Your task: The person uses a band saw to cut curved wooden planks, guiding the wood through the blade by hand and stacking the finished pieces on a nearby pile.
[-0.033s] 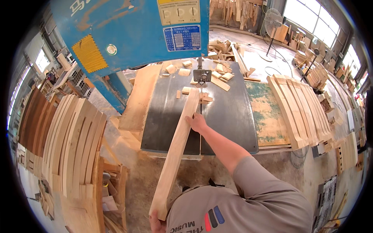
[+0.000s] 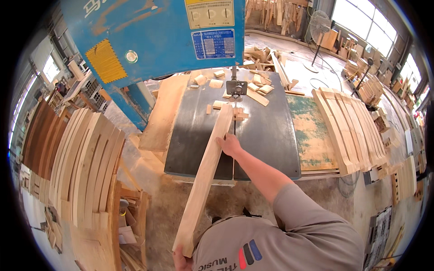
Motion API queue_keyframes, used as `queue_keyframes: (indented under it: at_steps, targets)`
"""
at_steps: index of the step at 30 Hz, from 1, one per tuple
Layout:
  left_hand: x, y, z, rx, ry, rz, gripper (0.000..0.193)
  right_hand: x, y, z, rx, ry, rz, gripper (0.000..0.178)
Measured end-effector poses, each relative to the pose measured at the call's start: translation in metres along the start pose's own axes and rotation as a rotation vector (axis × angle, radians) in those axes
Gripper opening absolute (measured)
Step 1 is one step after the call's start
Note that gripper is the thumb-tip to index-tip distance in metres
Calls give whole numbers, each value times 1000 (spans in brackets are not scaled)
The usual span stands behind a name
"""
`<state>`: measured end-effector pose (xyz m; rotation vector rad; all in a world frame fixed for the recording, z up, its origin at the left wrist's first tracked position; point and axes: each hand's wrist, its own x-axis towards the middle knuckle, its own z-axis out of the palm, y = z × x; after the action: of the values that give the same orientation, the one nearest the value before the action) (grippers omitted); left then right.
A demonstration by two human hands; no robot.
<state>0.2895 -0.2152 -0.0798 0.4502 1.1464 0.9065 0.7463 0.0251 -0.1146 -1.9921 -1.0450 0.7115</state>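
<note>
A long pale wooden board (image 2: 206, 176) runs from beside my body up onto the dark ribbed table (image 2: 264, 149) of a blue band saw (image 2: 153, 40). My right hand (image 2: 229, 144) grips the board's right edge beyond its middle, thumb on top. At the near end, low in the picture, my left hand (image 2: 182, 259) is closed round the board; some of its fingers are hidden underneath. The board's far end lies just short of the saw's blade guide (image 2: 236, 88), close to small offcuts (image 2: 240, 115).
More offcuts (image 2: 261, 86) lie scattered at the table's far side. Shaped boards (image 2: 86, 167) are stacked on a wooden stand to the left. Another row of shaped boards (image 2: 346, 128) rests on the right-hand side table (image 2: 312, 135). A standing fan (image 2: 319, 27) is farther back.
</note>
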Motion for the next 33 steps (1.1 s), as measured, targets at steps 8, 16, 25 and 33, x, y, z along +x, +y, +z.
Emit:
queue_keyframes:
  at_steps: [8, 16, 25, 33]
  targets:
    - [-22, -15, 1, 81, 138, 36, 56, -89, -16, 38, 38, -105, -149, 43]
    - [19, -3, 7, 296, -18, 192, 55, -124, -38, 17, 322, -500, -147, 51]
    - [225, 76, 158, -216, -182, -109, 53, -143, -39, 50, 338, -478, 51, 56]
    - [218, 50, 143, 27, -531, -537, 44, -202, -48, 65, 888, -417, 300, 65]
